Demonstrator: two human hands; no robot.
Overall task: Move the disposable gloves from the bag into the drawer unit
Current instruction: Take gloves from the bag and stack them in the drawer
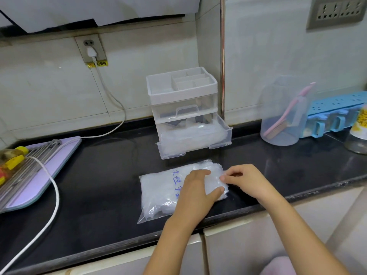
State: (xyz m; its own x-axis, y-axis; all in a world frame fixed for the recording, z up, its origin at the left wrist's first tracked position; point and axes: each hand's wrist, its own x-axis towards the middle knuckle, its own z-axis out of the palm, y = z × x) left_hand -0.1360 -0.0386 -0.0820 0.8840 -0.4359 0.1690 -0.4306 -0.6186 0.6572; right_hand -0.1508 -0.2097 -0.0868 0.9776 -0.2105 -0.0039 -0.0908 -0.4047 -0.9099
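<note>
The right hand's (245, 180) curled fingertips (222, 178) pinch crumpled clear film at the bag's (158, 192) right-hand mouth, probably the disposable gloves (213, 182), though film on film is hard to separate. The left hand (195, 195) presses on the bag, thumb and forefinger spread apart. The bag lies on the near black counter (99, 175). Beyond it stands the drawer unit (181, 90), its bottom drawer (193, 135) pulled open and holding more clear film.
</note>
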